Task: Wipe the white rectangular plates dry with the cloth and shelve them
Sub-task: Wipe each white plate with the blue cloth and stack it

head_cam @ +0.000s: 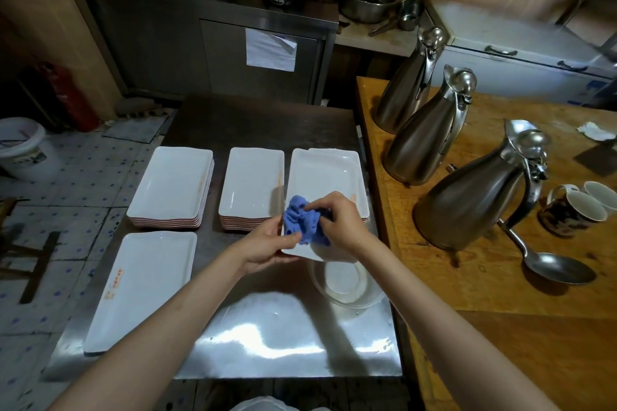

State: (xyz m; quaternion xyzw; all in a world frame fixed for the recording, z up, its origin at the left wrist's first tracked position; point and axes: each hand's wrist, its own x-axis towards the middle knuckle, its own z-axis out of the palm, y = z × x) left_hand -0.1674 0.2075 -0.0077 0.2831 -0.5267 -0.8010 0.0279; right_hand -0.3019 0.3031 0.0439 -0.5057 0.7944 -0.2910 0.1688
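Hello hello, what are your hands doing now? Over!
Left hand holds plate. Right hand presses blue cloth onto it. Glass bowl sits just below.

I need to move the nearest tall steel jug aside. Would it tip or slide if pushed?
The jug looks tall and narrow-necked, so a high push would probably tip it. Its polished steel may be slippery. It stands close to the mug, so push low.

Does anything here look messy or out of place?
A few things: the paper sheet on the steel cabinet door is peeling at its top right corner, and a crumpled white tissue lies loose on the wooden table.
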